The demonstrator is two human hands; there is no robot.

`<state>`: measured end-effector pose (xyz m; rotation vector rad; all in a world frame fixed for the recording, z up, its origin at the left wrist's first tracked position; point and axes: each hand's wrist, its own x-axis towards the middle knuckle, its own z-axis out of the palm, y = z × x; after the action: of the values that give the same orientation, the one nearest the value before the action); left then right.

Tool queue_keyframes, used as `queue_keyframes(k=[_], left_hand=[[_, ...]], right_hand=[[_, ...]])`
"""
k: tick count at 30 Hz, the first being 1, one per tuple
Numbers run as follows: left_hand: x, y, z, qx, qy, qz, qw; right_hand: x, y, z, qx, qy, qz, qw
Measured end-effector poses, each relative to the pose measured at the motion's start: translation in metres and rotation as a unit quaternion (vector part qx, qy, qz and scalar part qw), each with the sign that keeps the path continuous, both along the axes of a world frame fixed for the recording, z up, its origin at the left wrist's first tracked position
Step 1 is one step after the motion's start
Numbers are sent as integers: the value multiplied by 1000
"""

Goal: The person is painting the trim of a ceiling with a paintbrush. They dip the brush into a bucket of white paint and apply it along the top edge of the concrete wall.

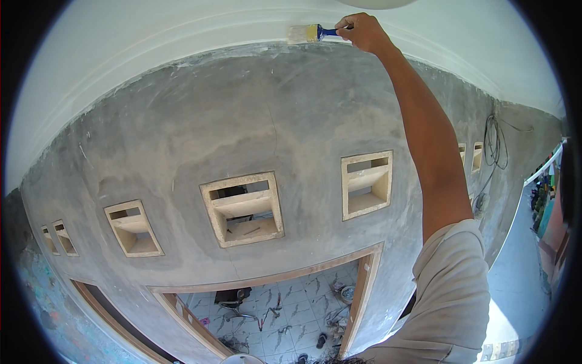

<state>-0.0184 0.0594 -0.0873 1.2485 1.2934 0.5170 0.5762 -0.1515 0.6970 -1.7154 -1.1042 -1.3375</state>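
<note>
My right hand (362, 31) is closed round the blue handle of a wide paintbrush (314, 33). The brush has a yellowish band and pale bristles that point left. Those bristles lie against the white moulding (200, 48) along the top of the wall, just above where it meets the grey plaster (315, 103). My right arm is stretched far up, in a light short sleeve. My left hand does not show.
Several cream vent blocks (242, 209) are set in the grey wall. Below is a wooden door frame (267, 279), with tools and a black shoe (321, 340) on the tiled floor. A coiled cable (495, 142) hangs at right. A white rounded thing (242, 359) shows at the bottom edge.
</note>
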Motion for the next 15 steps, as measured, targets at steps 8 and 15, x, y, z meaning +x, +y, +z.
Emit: queue_keyframes(k=[8, 15], left_hand=[[-3, -1, 1, 9, -4, -7, 1000], [4, 13, 5, 12, -6, -31, 999]], right_hand=[[53, -102, -13, 88, -32, -326, 941], [-46, 45, -27, 5, -168, -307, 937]])
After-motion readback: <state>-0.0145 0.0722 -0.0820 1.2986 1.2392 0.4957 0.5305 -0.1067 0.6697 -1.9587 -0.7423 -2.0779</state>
